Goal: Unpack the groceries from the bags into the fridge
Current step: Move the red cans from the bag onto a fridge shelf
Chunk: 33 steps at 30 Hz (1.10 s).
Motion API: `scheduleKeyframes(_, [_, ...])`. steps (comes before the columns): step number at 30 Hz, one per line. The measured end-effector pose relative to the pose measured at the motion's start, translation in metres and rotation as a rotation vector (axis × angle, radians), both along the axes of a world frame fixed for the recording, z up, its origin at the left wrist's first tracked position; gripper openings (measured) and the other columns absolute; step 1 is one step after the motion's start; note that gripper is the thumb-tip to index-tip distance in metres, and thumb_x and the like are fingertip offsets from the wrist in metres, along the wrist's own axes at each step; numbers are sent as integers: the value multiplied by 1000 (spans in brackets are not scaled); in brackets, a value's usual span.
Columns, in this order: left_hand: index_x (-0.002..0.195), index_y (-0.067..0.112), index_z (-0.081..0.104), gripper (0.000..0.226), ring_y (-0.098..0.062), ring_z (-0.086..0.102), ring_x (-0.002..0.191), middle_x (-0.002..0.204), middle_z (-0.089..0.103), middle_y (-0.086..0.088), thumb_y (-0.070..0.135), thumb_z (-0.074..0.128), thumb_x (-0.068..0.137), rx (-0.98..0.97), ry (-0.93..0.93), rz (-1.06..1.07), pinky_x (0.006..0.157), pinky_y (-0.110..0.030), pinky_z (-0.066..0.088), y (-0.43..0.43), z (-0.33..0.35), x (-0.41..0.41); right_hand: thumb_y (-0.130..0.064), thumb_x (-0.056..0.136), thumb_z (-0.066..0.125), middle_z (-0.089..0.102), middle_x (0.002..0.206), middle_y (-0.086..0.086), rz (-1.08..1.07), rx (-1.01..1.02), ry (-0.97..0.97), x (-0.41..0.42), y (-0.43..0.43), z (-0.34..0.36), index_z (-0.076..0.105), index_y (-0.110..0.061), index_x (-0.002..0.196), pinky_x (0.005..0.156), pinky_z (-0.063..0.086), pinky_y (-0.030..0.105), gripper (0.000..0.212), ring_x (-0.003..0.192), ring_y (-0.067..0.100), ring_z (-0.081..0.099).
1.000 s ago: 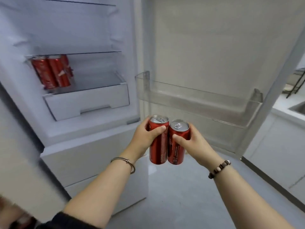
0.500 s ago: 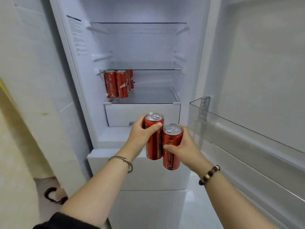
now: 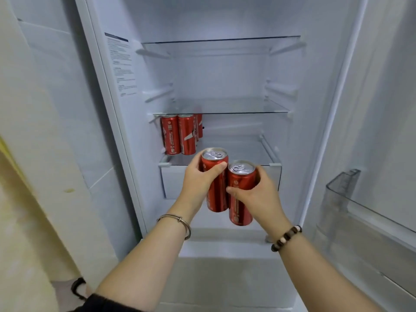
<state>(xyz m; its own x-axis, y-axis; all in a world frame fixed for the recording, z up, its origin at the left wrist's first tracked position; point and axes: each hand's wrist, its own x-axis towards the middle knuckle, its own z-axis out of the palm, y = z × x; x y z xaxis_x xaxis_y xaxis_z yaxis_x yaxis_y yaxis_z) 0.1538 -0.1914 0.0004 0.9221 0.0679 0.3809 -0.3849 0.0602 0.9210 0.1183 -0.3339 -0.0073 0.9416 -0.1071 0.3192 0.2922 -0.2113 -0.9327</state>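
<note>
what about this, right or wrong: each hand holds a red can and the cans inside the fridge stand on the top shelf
Wrong shelf: the head view shows the stored cans on the lowest shelf. The left hand and right hand each hold a red can.

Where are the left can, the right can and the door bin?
left can (image 3: 218, 199), head view, red side.
right can (image 3: 241, 168), head view, silver lid.
door bin (image 3: 340, 190), head view, clear end wall.
</note>
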Motion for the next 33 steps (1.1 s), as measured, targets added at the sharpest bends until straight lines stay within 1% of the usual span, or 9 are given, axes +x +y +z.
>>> scheduleKeyframes(5, [113, 18, 63, 36, -9, 65, 99, 106, 70, 4, 12, 73, 79, 31, -59, -55, 87, -27, 51, 17, 23, 61, -13, 64, 85, 65, 104, -12, -84, 28, -67, 56, 19, 19, 55, -25, 113, 80, 48, 19, 58, 93, -1, 62])
scheduleKeyframes(8, [113, 16, 62, 35, -10, 65, 101, 107, 70, 2, 14, 73, 80, 62, -98, -79, 90, -29, 51, 28, 33, 94, -13, 63, 85, 65, 105, -14, -125, 34, -134, 87, 31, 30, 56, -24, 116, 79, 48, 15, 61, 94, -3, 62])
scheduleKeyframes(10, [110, 19, 63, 32, -8, 65, 99, 105, 70, 3, 14, 73, 80, 79, -115, -83, 87, -26, 50, 35, 34, 113, -12, 63, 85, 65, 107, -11, -137, 50, -164, 106, 36, 34, 57, -23, 116, 82, 49, 19, 61, 97, 0, 62])
scheduleKeyframes(13, [107, 22, 63, 30, -5, 65, 96, 103, 70, 5, 13, 72, 80, 100, -101, -89, 84, -23, 49, 42, 31, 136, -11, 64, 85, 65, 107, -10, -156, 66, -164, 130, 41, 38, 56, -22, 117, 83, 51, 23, 61, 96, 3, 63])
scheduleKeyframes(17, [108, 23, 62, 30, -7, 65, 98, 104, 69, 5, 16, 72, 80, 111, -69, -73, 88, -28, 51, 45, 24, 157, -9, 64, 84, 66, 104, -10, -171, 54, -156, 155, 45, 36, 57, -19, 115, 78, 50, 19, 59, 92, 0, 63])
scheduleKeyframes(21, [104, 32, 59, 28, -1, 63, 96, 103, 67, 11, 21, 71, 82, 115, -46, -32, 84, -22, 49, 45, 24, 172, -11, 65, 84, 65, 104, -10, -177, 44, -126, 177, 45, 29, 56, -20, 118, 79, 51, 22, 61, 93, 2, 63])
scheduleKeyframes(29, [120, 25, 55, 42, 0, 61, 99, 106, 66, 12, 27, 71, 82, 154, -1, 9, 87, -24, 49, 42, 22, 193, -18, 66, 84, 67, 104, -10, -161, 17, -92, 209, 46, 27, 56, -20, 119, 80, 52, 26, 59, 94, 4, 64])
scheduleKeyframes(31, [128, 25, 48, 50, 0, 60, 101, 110, 63, 13, 26, 70, 83, 171, 13, 1, 84, -19, 49, 41, 19, 194, -19, 68, 83, 66, 104, -12, -150, 10, -72, 213, 45, 26, 55, -22, 119, 80, 51, 24, 58, 93, 1, 63])
scheduleKeyframes(33, [134, 26, 42, 57, 4, 57, 102, 114, 59, 15, 24, 69, 84, 196, 20, -21, 76, -10, 48, 42, 17, 192, -21, 69, 82, 65, 105, -12, -131, 3, -50, 215, 42, 24, 54, -23, 120, 81, 51, 25, 58, 95, 1, 62])
